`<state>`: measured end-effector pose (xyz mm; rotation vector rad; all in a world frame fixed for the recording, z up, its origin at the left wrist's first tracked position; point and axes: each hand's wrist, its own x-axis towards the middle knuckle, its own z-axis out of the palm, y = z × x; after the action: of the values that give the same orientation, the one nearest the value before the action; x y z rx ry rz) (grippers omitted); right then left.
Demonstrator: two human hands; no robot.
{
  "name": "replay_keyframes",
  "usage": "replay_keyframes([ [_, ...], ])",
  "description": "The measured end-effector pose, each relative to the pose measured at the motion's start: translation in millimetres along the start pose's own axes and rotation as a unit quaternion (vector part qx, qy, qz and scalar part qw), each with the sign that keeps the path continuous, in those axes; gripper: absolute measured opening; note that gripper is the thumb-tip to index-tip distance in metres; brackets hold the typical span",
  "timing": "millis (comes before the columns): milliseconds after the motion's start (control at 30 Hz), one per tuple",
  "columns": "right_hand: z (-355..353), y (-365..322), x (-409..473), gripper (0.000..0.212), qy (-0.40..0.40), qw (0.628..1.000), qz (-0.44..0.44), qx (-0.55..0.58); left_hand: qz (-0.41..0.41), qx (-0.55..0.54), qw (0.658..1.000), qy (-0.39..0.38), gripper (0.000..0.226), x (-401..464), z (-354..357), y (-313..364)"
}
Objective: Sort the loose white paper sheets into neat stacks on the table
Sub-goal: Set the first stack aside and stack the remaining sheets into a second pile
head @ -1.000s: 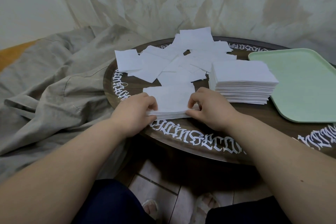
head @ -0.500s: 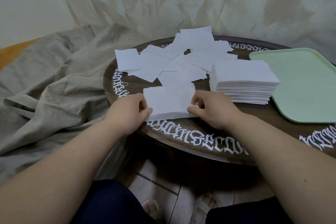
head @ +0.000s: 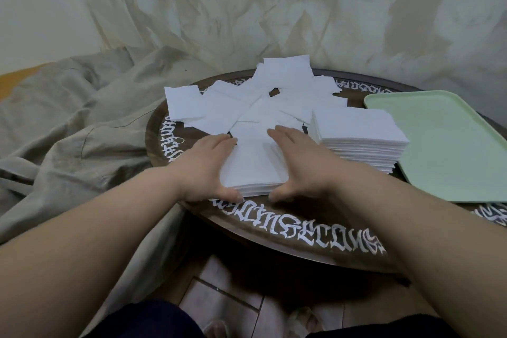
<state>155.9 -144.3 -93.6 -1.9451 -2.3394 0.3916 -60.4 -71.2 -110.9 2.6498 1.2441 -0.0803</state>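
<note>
Right now the left hand [head: 208, 166] and right hand [head: 297, 162] press flat, fingers straight, against the small stack [head: 253, 170] at the surface's [head: 274, 230] near edge. Squeeze unevenly and sheets could buckle, or slide into the loose pile [head: 247, 101] behind.

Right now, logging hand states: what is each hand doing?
Left hand: open, fingers straight, pressing the small stack on its left side.
Right hand: open, pressing its right side.
</note>
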Motion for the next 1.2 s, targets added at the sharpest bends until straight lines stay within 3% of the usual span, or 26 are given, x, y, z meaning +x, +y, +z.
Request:
replay_keyframes([
  [200,6.5,4.3,16.8,0.127,-0.060,0.995,-0.024,-0.077,0.005,0.039,0.998,-0.055,0.125,12.8,6.5,-4.1],
  [467,9.9,1.8,25.8,0.115,-0.056,0.995,-0.027,-0.074,0.014,0.015,1.000,-0.017,0.124,10.8,10.6,-7.4],
  [533,11.0,0.5,22.3,0.115,-0.050,0.998,-0.019,-0.045,0.012,-0.010,1.000,-0.018,0.126,7.0,10.5,-6.6],
  [633,15.3,-0.5,8.6,0.120,-0.041,0.998,0.010,0.046,-0.033,-0.145,0.989,0.000,0.128,-5.3,7.2,0.3],
  [700,20.4,-1.2,-1.9,0.110,-0.011,0.995,0.036,0.093,-0.104,-0.203,0.972,0.062,0.104,-12.6,7.8,3.1],
  [833,28.2,-1.7,-15.7,0.068,0.038,0.989,0.084,0.113,-0.189,-0.125,0.965,0.135,0.029,-21.5,13.0,1.5],
  [1200,23.5,-18.5,-25.8,0.071,0.007,0.997,0.075,0.005,-0.188,-0.097,0.966,0.148,0.019,-23.5,20.0,7.7],
])
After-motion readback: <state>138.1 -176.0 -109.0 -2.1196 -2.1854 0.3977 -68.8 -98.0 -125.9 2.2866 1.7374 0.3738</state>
